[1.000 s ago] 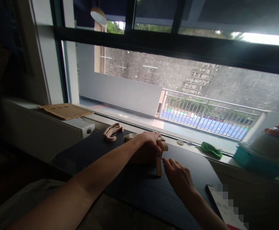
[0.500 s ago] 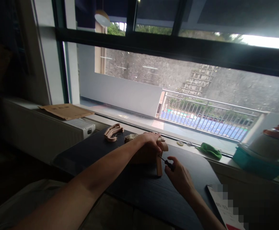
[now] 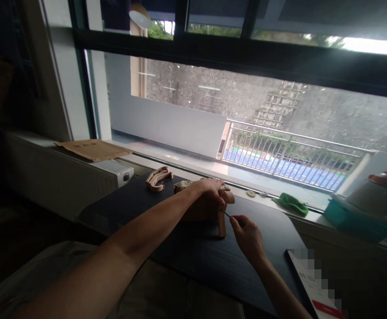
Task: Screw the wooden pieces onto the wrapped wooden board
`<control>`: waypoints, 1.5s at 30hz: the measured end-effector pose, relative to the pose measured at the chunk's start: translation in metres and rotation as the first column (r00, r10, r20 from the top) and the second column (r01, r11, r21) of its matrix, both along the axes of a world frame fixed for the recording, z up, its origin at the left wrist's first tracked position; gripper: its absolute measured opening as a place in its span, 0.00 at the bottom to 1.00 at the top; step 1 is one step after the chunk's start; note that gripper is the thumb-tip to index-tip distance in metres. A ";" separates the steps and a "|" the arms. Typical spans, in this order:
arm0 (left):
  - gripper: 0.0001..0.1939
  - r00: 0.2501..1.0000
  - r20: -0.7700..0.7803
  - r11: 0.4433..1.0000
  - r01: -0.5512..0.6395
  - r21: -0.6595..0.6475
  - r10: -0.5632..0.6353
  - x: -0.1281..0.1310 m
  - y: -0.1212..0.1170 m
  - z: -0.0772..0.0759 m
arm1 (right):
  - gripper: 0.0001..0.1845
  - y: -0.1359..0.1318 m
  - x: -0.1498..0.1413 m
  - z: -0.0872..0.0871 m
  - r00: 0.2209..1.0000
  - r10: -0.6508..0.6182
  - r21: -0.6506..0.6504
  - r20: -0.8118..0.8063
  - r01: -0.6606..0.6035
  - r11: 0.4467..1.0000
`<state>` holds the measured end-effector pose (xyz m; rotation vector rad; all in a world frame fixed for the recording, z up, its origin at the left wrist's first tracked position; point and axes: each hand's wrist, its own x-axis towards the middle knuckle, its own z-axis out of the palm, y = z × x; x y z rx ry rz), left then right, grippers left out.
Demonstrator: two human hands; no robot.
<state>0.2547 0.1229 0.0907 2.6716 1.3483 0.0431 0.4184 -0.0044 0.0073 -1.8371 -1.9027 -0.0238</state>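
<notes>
My left hand [image 3: 210, 188] reaches over a brown wooden object [image 3: 198, 212] on the dark table, its fingers bent over the top and right end. Pale, rough-looking material [image 3: 183, 184] shows along the object's top. A short wooden leg-like part [image 3: 222, 227] points down at the right end, with a rounded wooden piece [image 3: 228, 197] above it. My right hand [image 3: 249, 235] is closed around the handle of a screwdriver [image 3: 226, 213]. The screwdriver's thin shaft points left to the top of the leg-like part; the tip's exact contact is too small to make out.
Curved wooden pieces [image 3: 159, 178] lie at the table's [image 3: 193, 252] back left. A tape roll [image 3: 251, 193] and a green cloth-like item [image 3: 290, 204] lie along the windowsill, beside a teal box [image 3: 349, 219]. A brown envelope [image 3: 95, 149] rests on the left ledge; a phone-like screen [image 3: 308, 279] is at right.
My right hand's fingers have closed over the screwdriver handle, which showed between them before. My left hand stays on the wooden object. The whole view has shifted slightly.
</notes>
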 end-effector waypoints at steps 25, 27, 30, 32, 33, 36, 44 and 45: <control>0.42 1.000 0.000 1.000 0.000 0.000 0.000 -0.001 -0.004 0.002 | 0.17 -0.007 0.003 0.011 0.999 0.041 0.031 0.031 -0.042 0.999; 0.42 1.000 -0.002 1.000 -0.002 0.002 0.002 -0.001 -0.004 0.002 | 0.17 -0.010 0.003 0.019 0.989 0.112 0.031 0.097 -0.115 0.993; 0.42 1.000 -0.002 1.000 -0.004 0.002 0.004 0.000 -0.004 0.001 | 0.16 -0.013 0.003 0.026 0.955 0.232 0.023 0.186 -0.240 0.970; 0.42 1.000 0.000 1.000 -0.006 -0.001 0.006 0.000 -0.004 0.001 | 0.16 -0.013 0.003 0.024 0.939 0.276 0.014 0.206 -0.285 0.958; 0.42 1.000 0.002 1.000 -0.009 -0.003 0.009 0.001 -0.004 0.001 | 0.15 -0.012 0.003 0.022 0.937 0.285 0.011 0.201 -0.293 0.956; 0.41 1.000 0.008 1.000 -0.014 -0.011 0.014 0.000 -0.006 0.002 | 0.13 -0.010 0.003 0.010 0.965 0.227 0.028 0.129 -0.233 0.972; 0.40 1.000 0.002 1.000 -0.009 0.003 0.009 0.000 -0.008 0.003 | 0.25 -0.007 0.001 -0.009 0.998 0.030 0.040 -0.060 -0.028 0.999; 0.40 1.000 -0.001 1.000 -0.006 0.005 0.006 0.000 -0.007 0.003 | 0.22 -0.008 0.003 -0.005 0.998 0.041 0.038 -0.043 -0.039 0.999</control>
